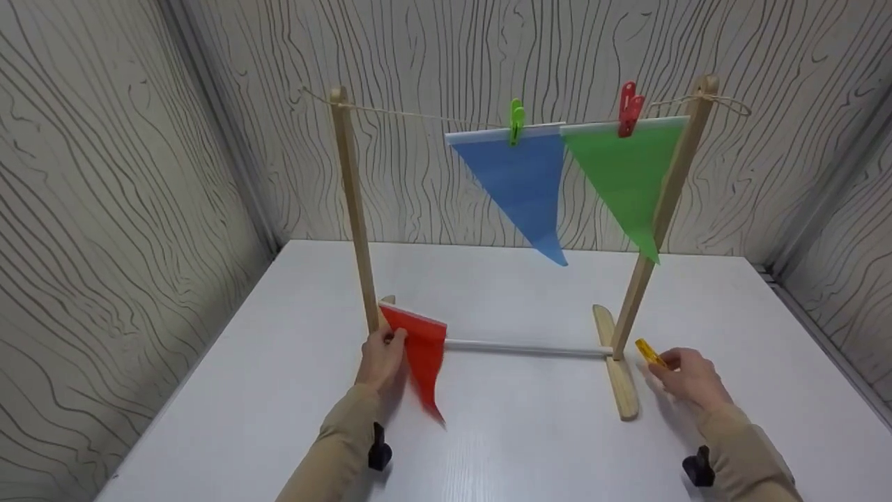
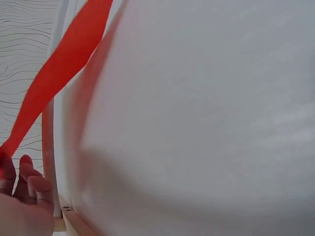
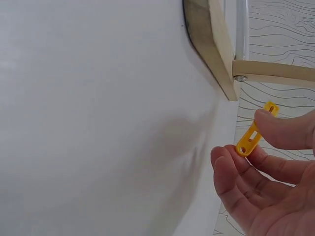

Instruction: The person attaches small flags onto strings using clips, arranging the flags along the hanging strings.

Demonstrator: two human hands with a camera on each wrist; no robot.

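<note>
My left hand (image 1: 383, 359) pinches a red pennant flag (image 1: 425, 341) near its white-edged top, beside the foot of the left wooden post (image 1: 357, 209). The flag's pointed end hangs toward me; in the left wrist view its red cloth (image 2: 64, 59) stretches up from the fingertips. At the right, just outside the right post's foot, my right hand (image 1: 690, 376) holds a yellow clothespin (image 3: 256, 132) between thumb and fingers. A blue pennant (image 1: 526, 181) hangs from the string under a green clothespin (image 1: 516, 122), and a green pennant (image 1: 627, 174) under a red clothespin (image 1: 629, 110).
A string (image 1: 411, 113) runs between the tops of the left post and the right post (image 1: 672, 202). Low down, a white rod (image 1: 529, 347) joins them. The right foot (image 1: 620, 390) rests on the white table (image 1: 516, 446); wood-patterned walls (image 1: 418, 42) enclose the back and sides.
</note>
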